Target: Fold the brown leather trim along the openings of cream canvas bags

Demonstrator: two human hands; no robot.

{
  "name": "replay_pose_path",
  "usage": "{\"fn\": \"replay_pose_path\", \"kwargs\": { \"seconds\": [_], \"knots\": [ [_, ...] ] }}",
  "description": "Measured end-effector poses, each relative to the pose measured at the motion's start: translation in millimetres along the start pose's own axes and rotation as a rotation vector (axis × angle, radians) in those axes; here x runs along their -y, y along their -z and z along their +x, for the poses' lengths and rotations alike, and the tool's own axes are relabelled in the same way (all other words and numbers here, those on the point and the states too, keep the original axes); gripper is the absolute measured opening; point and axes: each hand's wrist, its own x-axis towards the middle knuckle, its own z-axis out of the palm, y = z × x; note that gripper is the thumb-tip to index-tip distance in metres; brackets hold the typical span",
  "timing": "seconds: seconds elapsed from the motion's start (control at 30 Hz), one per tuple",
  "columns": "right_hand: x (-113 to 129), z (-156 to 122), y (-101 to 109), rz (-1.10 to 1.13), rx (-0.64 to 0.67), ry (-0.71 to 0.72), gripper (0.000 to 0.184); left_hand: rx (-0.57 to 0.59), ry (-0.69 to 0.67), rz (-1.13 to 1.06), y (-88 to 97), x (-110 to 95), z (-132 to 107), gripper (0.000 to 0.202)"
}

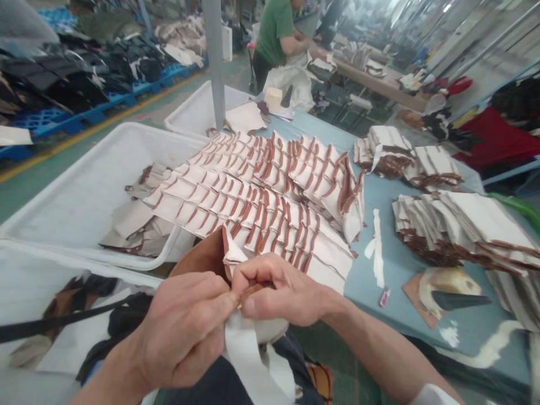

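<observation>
My left hand (189, 320) and my right hand (282, 289) meet low in the middle of the head view. Fingers of both are pinched closed on the edge of a brown-and-white leather-like piece (202, 257). The brown face of the piece shows behind my left knuckles; my fingers cover the pinched spot. A white strip (247, 354) hangs below my hands over my lap. Just beyond lie overlapping rows of white pieces with brown folded edges (202, 208), spread over the table.
White plastic bins (84, 169) stand at the left, one with loose pieces. On the blue table (363, 270) are stacked pieces (455, 225), a tape roll on a black-handled holder (458, 292), a small pink item (384, 297) and strip scraps (377, 247). A metal post (215, 67) rises behind; a person in green works beyond.
</observation>
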Motion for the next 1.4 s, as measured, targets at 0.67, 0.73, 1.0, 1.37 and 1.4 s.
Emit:
{"fn": "replay_pose_path", "kwargs": {
  "seconds": [0.67,0.73,1.0,1.37,1.4],
  "knots": [
    [1,-16,-5,-0.979,-0.226,0.471,0.009,0.284,0.410,-0.168,16.8,-8,9,0.035],
    [3,-18,-5,-1.018,-0.187,0.518,0.012,0.349,0.412,-0.145,21.1,-7,16,0.036],
    [14,-29,6,-0.562,0.013,0.253,0.027,0.303,0.171,-0.219,11.9,-8,28,0.053],
    [-9,-23,-8,-0.671,-0.100,0.436,0.027,0.185,0.230,-0.269,0.7,-1,-3,0.035],
    [-7,-24,-9,-0.843,-0.117,0.504,0.026,0.210,0.249,-0.273,1.3,0,-3,0.034]
  ]
}}
